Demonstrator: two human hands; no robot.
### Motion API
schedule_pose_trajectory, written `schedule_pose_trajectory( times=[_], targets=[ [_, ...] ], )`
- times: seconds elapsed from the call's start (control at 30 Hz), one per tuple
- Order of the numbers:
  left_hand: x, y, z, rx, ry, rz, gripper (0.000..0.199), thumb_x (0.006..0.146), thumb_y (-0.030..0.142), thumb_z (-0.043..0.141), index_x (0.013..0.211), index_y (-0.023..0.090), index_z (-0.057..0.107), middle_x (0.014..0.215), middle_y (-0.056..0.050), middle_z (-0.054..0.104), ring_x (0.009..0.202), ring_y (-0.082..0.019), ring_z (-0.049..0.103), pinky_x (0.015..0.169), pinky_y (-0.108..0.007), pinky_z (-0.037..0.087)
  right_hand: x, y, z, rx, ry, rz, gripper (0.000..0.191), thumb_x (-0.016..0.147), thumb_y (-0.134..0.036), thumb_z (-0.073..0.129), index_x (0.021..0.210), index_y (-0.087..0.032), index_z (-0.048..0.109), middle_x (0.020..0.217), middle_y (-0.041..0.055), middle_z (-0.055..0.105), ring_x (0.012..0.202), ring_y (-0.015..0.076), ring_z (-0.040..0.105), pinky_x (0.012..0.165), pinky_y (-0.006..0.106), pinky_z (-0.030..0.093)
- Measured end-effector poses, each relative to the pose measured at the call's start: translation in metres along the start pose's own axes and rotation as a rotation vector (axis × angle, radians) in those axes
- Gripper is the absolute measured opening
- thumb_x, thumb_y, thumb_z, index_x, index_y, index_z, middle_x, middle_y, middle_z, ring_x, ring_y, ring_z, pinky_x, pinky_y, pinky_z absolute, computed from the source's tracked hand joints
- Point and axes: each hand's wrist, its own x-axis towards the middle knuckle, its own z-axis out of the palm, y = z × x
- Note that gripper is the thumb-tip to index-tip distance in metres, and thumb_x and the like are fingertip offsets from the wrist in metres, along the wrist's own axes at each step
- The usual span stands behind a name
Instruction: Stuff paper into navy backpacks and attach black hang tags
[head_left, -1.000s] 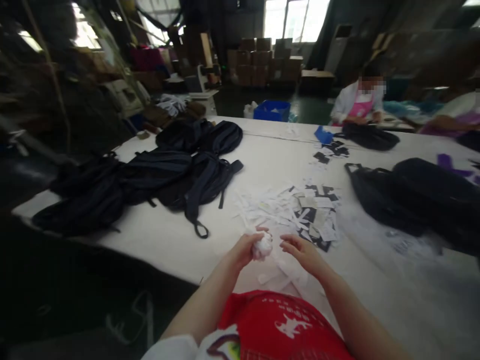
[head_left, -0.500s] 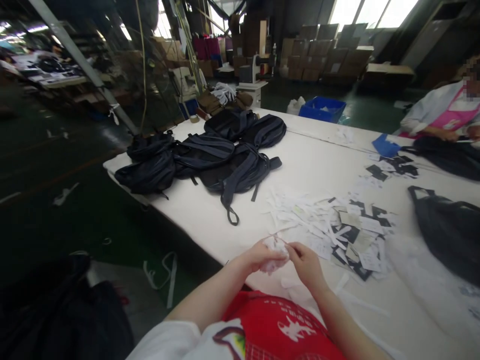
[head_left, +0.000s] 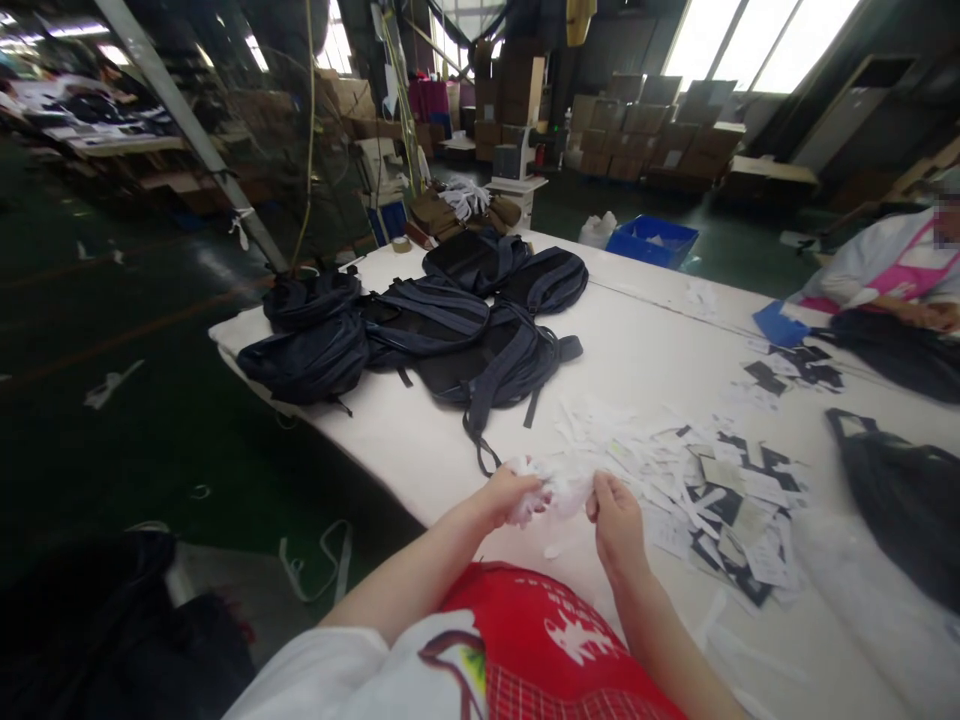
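Above the near edge of the white table (head_left: pixel 652 340), my left hand (head_left: pixel 511 492) is closed around a crumpled bundle of thin white material (head_left: pixel 531 500). My right hand (head_left: pixel 613 505), a little to the right, pinches the end of a translucent white piece (head_left: pixel 571 492) that stretches between both hands. Whether it is plastic film or thin paper I cannot tell. Just right of my right hand lies a pile of white paper strips, dark tags and grey cards (head_left: pixel 739 500). Dark navy backpacks (head_left: pixel 480 350) lie in a group beyond my left hand.
A co-worker (head_left: pixel 892 270) in a pink apron handles a dark bag (head_left: pixel 900 350) across the table. Another dark bag (head_left: pixel 900 500) and clear plastic (head_left: pixel 847 580) lie at right. A blue bin (head_left: pixel 652 242) stands beyond the table; a slanted metal pole (head_left: pixel 195 140) rises at left.
My hands have moved apart, and the translucent white piece is now drawn out between them from the bundle. The whole view has tilted up slightly.
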Motion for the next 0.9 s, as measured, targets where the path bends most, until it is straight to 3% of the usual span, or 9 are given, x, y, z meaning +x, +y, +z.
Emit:
schedule_pose_trajectory(
  times=[0.13, 0.27, 0.4, 0.5, 0.6, 0.67, 0.77, 0.9],
  targets=[
    [0.005, 0.014, -0.017, -0.013, -0.030, 0.112, 0.053, 0.055, 0.010, 0.068, 0.107, 0.015, 0.064, 0.086, -0.002, 0.068, 0.072, -0.012, 0.062, 0.064, -0.020, 0.049, 0.000, -0.003, 0.032, 0.244, -0.123, 0.158, 0.038, 0.074, -0.055, 0.072, 0.073, -0.019, 0.060, 0.055, -0.0027, 0.057, 0.048, 0.0105, 0.046, 0.046, 0.022, 0.037],
    [0.007, 0.027, -0.031, -0.131, -0.206, 0.132, 0.051, 0.063, 0.029, 0.071, 0.112, 0.015, 0.061, 0.099, -0.008, 0.069, 0.084, -0.017, 0.065, 0.075, -0.027, 0.052, -0.001, -0.004, 0.063, 0.277, -0.162, 0.130, 0.036, 0.077, -0.053, 0.070, 0.085, -0.018, 0.065, 0.075, 0.0023, 0.069, 0.063, 0.0141, 0.060, 0.059, 0.026, 0.049],
    [0.011, 0.041, -0.052, 0.257, -0.165, 0.225, 0.053, 0.059, 0.030, 0.078, 0.108, 0.017, 0.063, 0.088, -0.003, 0.070, 0.077, -0.017, 0.063, 0.070, -0.026, 0.050, 0.000, -0.005, 0.087, 0.155, -0.268, 0.072, 0.053, 0.083, -0.063, 0.057, 0.115, -0.021, 0.063, 0.091, 0.0058, 0.072, 0.069, 0.0192, 0.065, 0.061, 0.033, 0.053],
    [0.018, 0.049, -0.067, 0.651, -0.118, 0.285, 0.027, 0.065, 0.034, 0.071, 0.084, 0.017, 0.066, 0.070, 0.001, 0.065, 0.067, -0.015, 0.057, 0.062, -0.024, 0.044, 0.005, -0.005, 0.096, -0.309, -0.298, -0.149, 0.044, 0.083, -0.053, 0.062, 0.116, -0.024, 0.066, 0.087, 0.0044, 0.072, 0.069, 0.0203, 0.065, 0.066, 0.035, 0.053],
    [0.027, 0.055, -0.078, 0.891, -0.139, 0.315, 0.025, 0.068, 0.041, 0.066, 0.069, 0.016, 0.064, 0.063, 0.002, 0.060, 0.062, -0.014, 0.052, 0.058, -0.024, 0.038, 0.013, -0.005, 0.098, -0.638, -0.222, -0.459, 0.027, 0.091, -0.041, 0.055, 0.097, -0.023, 0.074, 0.092, 0.0070, 0.072, 0.087, 0.0234, 0.065, 0.081, 0.038, 0.049],
    [0.032, 0.056, -0.082, 0.933, -0.172, 0.304, 0.029, 0.071, 0.045, 0.063, 0.070, 0.016, 0.064, 0.064, 0.002, 0.061, 0.062, -0.014, 0.052, 0.057, -0.024, 0.037, 0.017, -0.005, 0.097, -0.693, -0.142, -0.565, 0.027, 0.094, -0.037, 0.050, 0.093, -0.022, 0.073, 0.092, 0.0077, 0.072, 0.090, 0.0231, 0.064, 0.084, 0.038, 0.048],
    [0.038, 0.057, -0.086, 0.940, -0.191, 0.304, 0.034, 0.075, 0.048, 0.059, 0.074, 0.015, 0.067, 0.069, -0.001, 0.066, 0.066, -0.015, 0.055, 0.057, -0.023, 0.036, 0.016, -0.008, 0.096, -0.685, -0.084, -0.608, 0.026, 0.096, -0.032, 0.048, 0.088, -0.021, 0.070, 0.087, 0.0064, 0.070, 0.084, 0.0204, 0.064, 0.079, 0.035, 0.050],
    [0.042, 0.057, -0.091, 0.953, -0.203, 0.313, 0.033, 0.079, 0.045, 0.057, 0.076, 0.015, 0.068, 0.074, -0.002, 0.069, 0.068, -0.016, 0.057, 0.058, -0.023, 0.036, 0.007, -0.012, 0.098, -0.731, -0.132, -0.702, 0.022, 0.090, -0.029, 0.056, 0.109, -0.021, 0.066, 0.103, 0.0098, 0.066, 0.095, 0.0225, 0.061, 0.080, 0.037, 0.052]
  ],
)
